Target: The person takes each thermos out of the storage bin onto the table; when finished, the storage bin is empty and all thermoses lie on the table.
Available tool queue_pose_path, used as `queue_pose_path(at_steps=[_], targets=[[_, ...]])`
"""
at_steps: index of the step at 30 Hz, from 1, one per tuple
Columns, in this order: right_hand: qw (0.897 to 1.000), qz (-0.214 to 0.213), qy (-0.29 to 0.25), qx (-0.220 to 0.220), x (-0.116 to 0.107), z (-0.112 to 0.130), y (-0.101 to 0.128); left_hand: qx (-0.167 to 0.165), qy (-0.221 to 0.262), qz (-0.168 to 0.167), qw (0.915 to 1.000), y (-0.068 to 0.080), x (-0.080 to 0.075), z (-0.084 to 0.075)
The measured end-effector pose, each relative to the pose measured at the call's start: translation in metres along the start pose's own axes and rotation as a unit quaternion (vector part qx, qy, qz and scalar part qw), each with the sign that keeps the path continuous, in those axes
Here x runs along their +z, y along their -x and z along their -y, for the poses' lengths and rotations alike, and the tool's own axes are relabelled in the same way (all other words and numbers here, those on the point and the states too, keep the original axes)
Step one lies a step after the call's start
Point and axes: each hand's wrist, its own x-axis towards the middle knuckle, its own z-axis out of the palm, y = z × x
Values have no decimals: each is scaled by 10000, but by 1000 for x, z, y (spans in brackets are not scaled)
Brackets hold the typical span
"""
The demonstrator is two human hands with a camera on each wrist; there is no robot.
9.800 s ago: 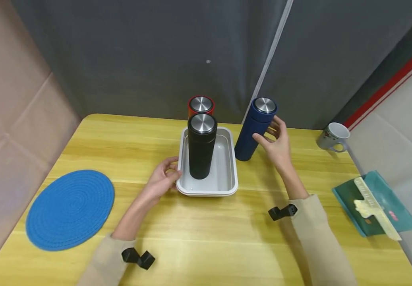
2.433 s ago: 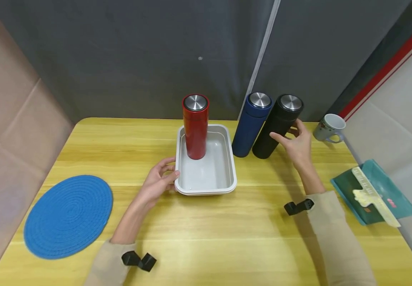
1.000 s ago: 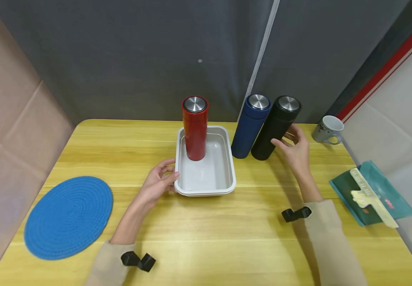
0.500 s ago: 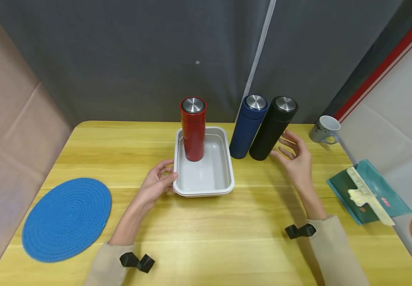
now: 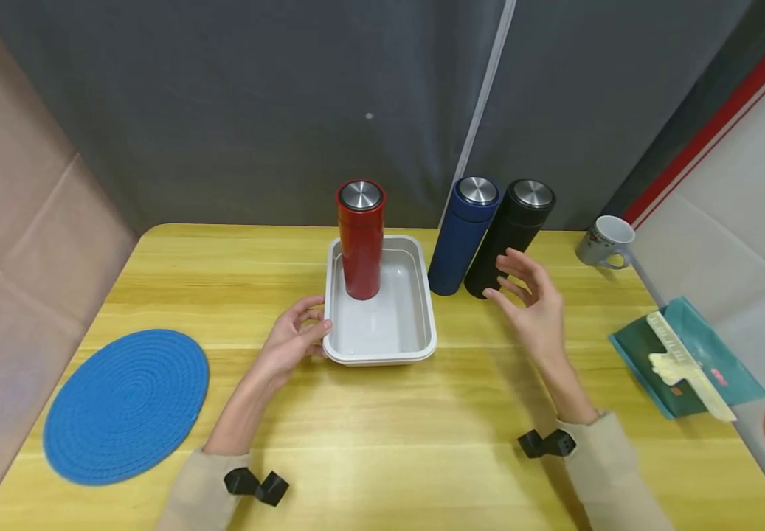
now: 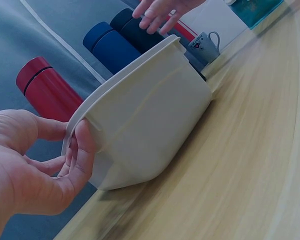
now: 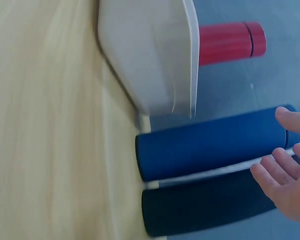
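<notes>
Far out to the left of the left hand lies the blue mat [image 5: 126, 404] on the table [image 5: 382, 435]. The left hand [image 5: 287, 341] has thumb and fingers curled onto the near left corner of the white tray [image 5: 422, 324], holding its rim; the wrist view shows the thumb [image 6: 82, 150] pressed against the tray's outer wall. Inside the tray, at the end far from that grip, the red flask [image 5: 359, 237] stands upright. Just right of the tray come the blue flask [image 5: 463, 232] and the black flask [image 5: 508, 234], side by side and touching. The right hand [image 5: 530, 301] hovers near the black flask, fingers spread loose, gripping nothing. Beyond it to the right: a mug [image 5: 601, 242], and nearer, a teal packet [image 5: 687, 361] with a cream clip [image 5: 681, 365] on it.
</notes>
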Motion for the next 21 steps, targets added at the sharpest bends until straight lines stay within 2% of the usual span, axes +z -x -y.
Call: queue_pose_path(at_steps=[5, 12, 16, 21], targets=[[9995, 290, 76, 45, 15, 7, -3, -21, 7, 0, 10000, 1, 0, 0], [9963, 827, 35, 248, 42, 35, -6, -6, -1, 25, 10000, 1, 2, -1], [9935, 1013, -134, 507, 53, 35, -10, 16, 11, 27, 10000, 1, 2, -1], [9910, 1144, -331, 618, 63, 19, -17, 18, -1, 23, 10000, 1, 2, 0]])
